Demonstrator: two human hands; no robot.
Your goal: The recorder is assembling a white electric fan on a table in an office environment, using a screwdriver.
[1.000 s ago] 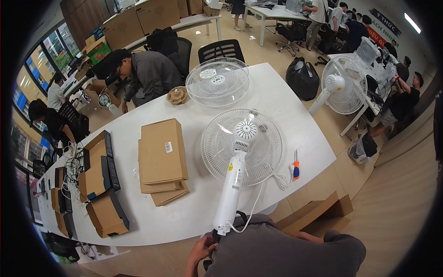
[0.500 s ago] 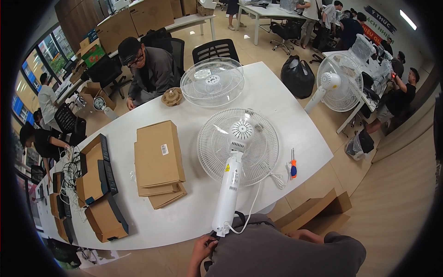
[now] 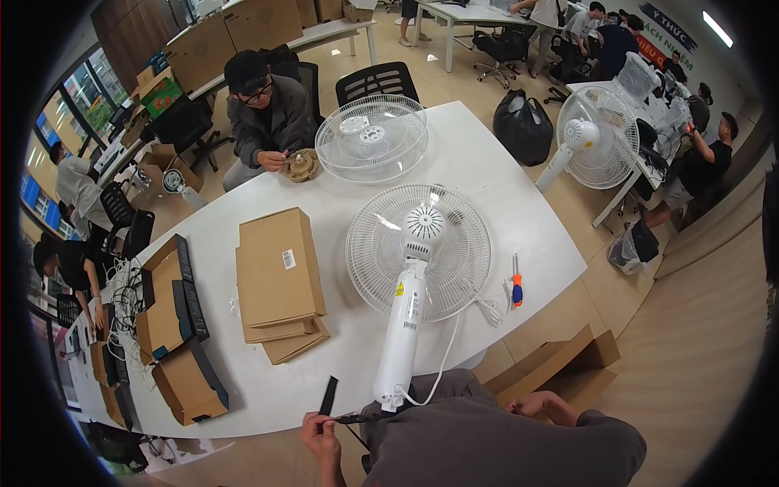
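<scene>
A white electric fan (image 3: pixel 424 231) lies on the table with its motor housing up. Its thick white stem (image 3: pixel 398 341) runs toward me and ends against my grey shirt, a white cord looping off that end. My left hand (image 3: pixel 322 438), left of the stem's end, pinches a black strap (image 3: pixel 328 395) whose flat free end sticks up over the table edge. Another part of the strap runs from the fingers toward my body. My right hand (image 3: pixel 529 404) is curled closed beside my right side, with nothing visible in it.
An orange-and-blue screwdriver (image 3: pixel 517 284) lies right of the fan. Stacked cardboard boxes (image 3: pixel 276 260) and opened boxes (image 3: pixel 191 381) are at left. Fan grilles (image 3: pixel 373 150) and a brown moulded piece (image 3: pixel 302 165) lie near a seated person (image 3: pixel 272 114). An open carton (image 3: pixel 560 365) stands at right.
My left hand has moved left, away from the stem's end, drawing the black strap out. My right hand has come further into view. The seated person's hand now reaches the brown piece.
</scene>
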